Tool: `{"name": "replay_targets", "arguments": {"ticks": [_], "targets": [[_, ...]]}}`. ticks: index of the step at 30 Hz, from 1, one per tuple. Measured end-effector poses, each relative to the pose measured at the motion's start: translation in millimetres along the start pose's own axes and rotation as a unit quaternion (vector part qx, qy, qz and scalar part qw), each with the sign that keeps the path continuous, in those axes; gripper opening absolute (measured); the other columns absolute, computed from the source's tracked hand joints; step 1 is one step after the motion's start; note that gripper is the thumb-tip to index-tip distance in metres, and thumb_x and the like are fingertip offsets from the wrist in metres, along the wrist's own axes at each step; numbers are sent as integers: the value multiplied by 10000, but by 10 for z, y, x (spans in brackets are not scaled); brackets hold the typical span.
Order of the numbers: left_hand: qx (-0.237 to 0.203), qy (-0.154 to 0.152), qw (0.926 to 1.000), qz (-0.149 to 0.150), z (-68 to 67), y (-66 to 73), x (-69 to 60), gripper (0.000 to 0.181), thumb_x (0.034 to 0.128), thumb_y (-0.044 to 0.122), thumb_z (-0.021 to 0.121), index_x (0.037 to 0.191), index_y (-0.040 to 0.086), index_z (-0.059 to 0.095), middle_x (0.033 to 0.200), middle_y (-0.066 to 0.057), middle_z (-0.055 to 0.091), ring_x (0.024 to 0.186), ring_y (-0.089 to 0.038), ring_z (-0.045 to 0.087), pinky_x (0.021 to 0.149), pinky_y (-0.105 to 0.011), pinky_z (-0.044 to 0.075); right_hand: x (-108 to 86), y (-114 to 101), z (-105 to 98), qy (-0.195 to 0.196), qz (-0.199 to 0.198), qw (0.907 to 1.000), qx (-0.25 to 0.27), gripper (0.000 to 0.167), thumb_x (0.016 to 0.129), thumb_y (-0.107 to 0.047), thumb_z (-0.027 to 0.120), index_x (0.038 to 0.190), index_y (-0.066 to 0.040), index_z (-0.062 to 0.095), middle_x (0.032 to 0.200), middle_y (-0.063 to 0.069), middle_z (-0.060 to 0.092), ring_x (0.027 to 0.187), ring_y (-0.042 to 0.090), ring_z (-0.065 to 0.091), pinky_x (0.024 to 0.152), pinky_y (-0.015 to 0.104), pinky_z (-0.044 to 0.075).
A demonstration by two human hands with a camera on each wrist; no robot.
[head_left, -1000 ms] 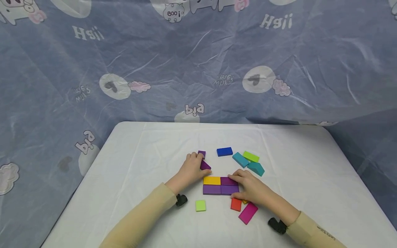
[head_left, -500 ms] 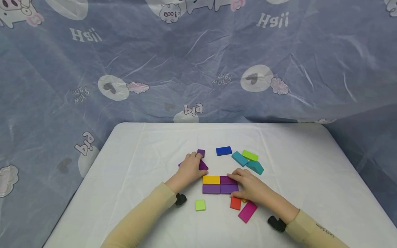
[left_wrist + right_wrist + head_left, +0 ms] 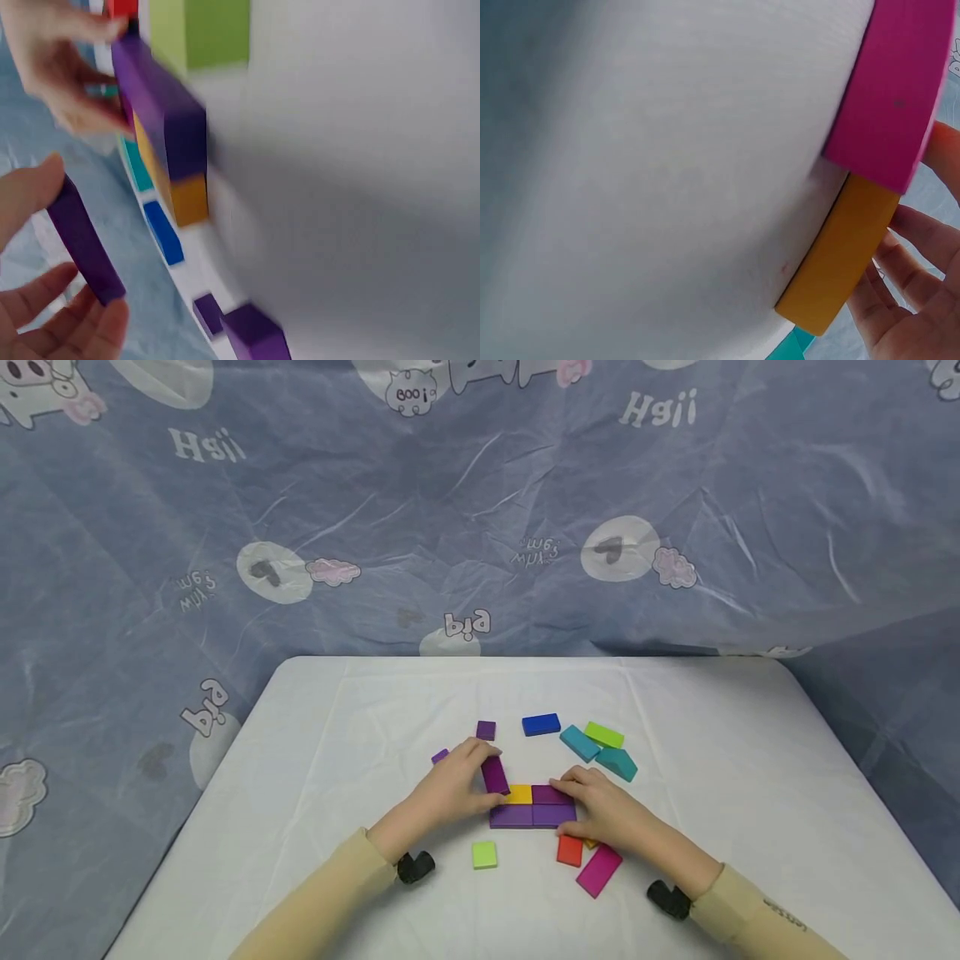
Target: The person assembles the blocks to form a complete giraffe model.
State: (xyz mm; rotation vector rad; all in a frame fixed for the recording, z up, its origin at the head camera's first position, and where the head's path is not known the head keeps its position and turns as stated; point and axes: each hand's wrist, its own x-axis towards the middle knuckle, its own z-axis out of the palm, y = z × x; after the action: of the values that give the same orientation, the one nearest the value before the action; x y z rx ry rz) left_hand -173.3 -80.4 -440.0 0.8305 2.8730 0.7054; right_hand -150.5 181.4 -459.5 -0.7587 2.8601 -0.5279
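Observation:
My left hand [image 3: 446, 787] pinches a dark purple block [image 3: 494, 775] between thumb and fingertips, tilted beside the yellow block [image 3: 521, 794]; in the left wrist view the held block [image 3: 86, 244] spans thumb to fingers. Below the yellow block lie two purple blocks [image 3: 512, 817] end to end, and a dark purple block [image 3: 550, 795] adjoins its right end. My right hand [image 3: 611, 810] grips the right end of this group with thumb and fingers. In the right wrist view its fingers [image 3: 915, 277] show behind an orange block [image 3: 838, 255] and a magenta block [image 3: 892, 90].
Blue [image 3: 542, 725], teal [image 3: 617, 764] and green [image 3: 604, 735] blocks lie behind the group on the white table [image 3: 360, 693]. A small purple block [image 3: 486, 730] lies at the back. Nearer are a light green square [image 3: 484, 855], a red block [image 3: 570, 851] and the magenta block [image 3: 599, 871].
My left hand has moved slightly nearer, bringing a dark purple block from the back pieces to the yellow block's left part. My right hand stays at the group's right end.

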Motion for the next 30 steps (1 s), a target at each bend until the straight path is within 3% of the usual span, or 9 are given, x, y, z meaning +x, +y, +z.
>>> {"name": "replay_targets", "arguments": {"ticks": [8, 15, 19, 30], "targets": [[-11, -509, 9927, 1089, 180, 165, -325, 628, 798, 380, 818, 1298, 119, 543, 1219, 4, 570, 1049, -103, 566, 945, -206, 498, -5, -5, 17, 22, -31, 10000, 31, 628, 773, -339, 838, 1301, -63, 641, 1155, 27, 616, 1024, 169, 547, 896, 360, 546], [603, -925, 9806, 1620, 333, 237, -460, 600, 770, 454, 824, 1235, 160, 586, 1146, 45, 595, 1029, -56, 547, 923, -158, 484, -4, -11, -3, -56, 124, 9999, 77, 638, 770, -354, 838, 1309, -77, 637, 1174, 32, 622, 1053, 188, 555, 915, 381, 550], [729, -979, 9801, 1563, 375, 236, -478, 600, 742, 466, 841, 1197, 155, 604, 1118, 53, 586, 987, -40, 530, 903, -148, 476, -3, -1, -5, -57, 177, 9998, 91, 640, 771, -350, 838, 1314, -80, 634, 1183, 34, 622, 1070, 193, 554, 922, 385, 548], [448, -889, 9887, 1120, 366, 135, -535, 691, 644, 479, 892, 1165, 140, 592, 1101, 68, 542, 960, -53, 471, 845, -145, 462, 5, 14, 2, -49, 114, 9999, 61, 643, 766, -359, 841, 1308, -78, 639, 1176, 33, 623, 1063, 190, 556, 907, 376, 555]]}}
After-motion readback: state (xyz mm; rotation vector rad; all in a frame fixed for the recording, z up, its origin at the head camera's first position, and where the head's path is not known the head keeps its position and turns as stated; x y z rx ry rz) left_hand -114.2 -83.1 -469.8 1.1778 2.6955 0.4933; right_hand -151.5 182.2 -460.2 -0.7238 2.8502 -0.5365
